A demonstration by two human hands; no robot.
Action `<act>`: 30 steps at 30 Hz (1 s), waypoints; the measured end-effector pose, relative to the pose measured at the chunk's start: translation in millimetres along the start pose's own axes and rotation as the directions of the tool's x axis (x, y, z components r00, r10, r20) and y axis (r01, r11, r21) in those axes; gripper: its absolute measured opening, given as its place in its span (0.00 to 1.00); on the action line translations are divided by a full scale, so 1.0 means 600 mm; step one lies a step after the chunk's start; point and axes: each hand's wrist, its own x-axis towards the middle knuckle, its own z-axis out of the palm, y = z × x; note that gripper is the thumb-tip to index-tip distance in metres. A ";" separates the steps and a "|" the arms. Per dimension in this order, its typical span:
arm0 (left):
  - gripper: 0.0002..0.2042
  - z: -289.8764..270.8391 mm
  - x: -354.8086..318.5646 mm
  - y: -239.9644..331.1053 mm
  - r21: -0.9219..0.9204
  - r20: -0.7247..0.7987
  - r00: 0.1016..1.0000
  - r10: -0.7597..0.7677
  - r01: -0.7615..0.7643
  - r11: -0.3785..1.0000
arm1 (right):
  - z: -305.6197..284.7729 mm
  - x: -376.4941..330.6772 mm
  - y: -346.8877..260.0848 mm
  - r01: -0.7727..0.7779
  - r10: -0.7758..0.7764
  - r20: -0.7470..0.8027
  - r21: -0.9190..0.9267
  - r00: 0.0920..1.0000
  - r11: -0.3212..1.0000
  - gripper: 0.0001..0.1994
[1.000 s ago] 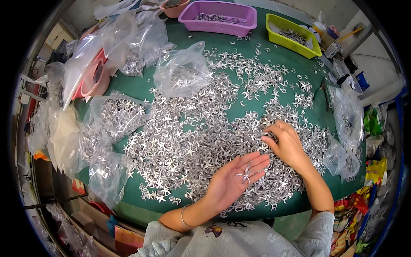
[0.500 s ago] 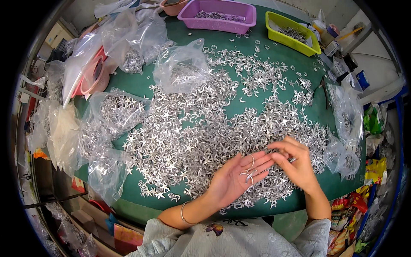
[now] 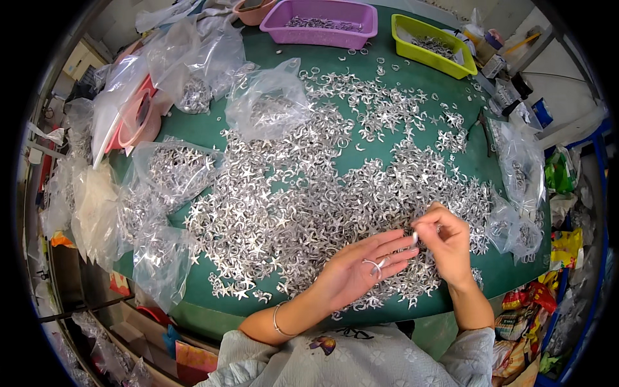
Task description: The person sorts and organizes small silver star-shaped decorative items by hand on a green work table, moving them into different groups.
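Observation:
Palm up and flat, my left hand [image 3: 351, 269] is held above the near side of a broad pile of small silver metal pieces [image 3: 296, 206], among them star shapes and ring-like hoops. An open silver hoop [image 3: 373, 272] lies across its fingers near the palm. Beside the left fingertips, my right hand [image 3: 447, 242] is closed in a pinch on a small silver metal piece [image 3: 414, 238]. The fingers partly cover that piece, so its exact shape cannot be made out.
The green tabletop [image 3: 222, 293] carries clear plastic bags of silver pieces [image 3: 174, 168] at the left. At the back stand a purple basin [image 3: 319, 37] and a lime-green basin [image 3: 431, 58] with pieces inside. Pliers [image 3: 487, 134] and another bag [image 3: 519, 168] lie at the right.
A hoop that stood near my left fingers is gone from there. My right hand has drawn slightly right, now pinching a silver piece by the left fingertips. The view has shifted slightly.

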 end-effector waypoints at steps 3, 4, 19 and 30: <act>0.17 -0.071 0.015 -0.009 -0.289 0.387 0.922 0.000 0.121 0.950 | -0.030 -0.016 0.010 -0.214 0.234 0.048 0.612 0.971 0.761 0.06; 0.18 -0.084 0.017 -0.013 -0.329 0.434 0.901 0.010 0.149 0.932 | -0.032 -0.022 0.008 -0.228 0.270 0.045 0.673 0.962 0.703 0.06; 0.22 0.006 -0.002 -0.015 0.032 0.018 0.982 -0.189 0.189 0.982 | 0.035 -0.056 -0.046 0.128 -0.149 0.441 0.076 0.885 0.989 0.03; 0.10 -0.004 -0.009 -0.013 -0.150 0.022 0.993 -0.118 0.120 0.981 | -0.085 0.035 0.021 -0.238 0.249 -0.008 0.263 0.968 0.935 0.09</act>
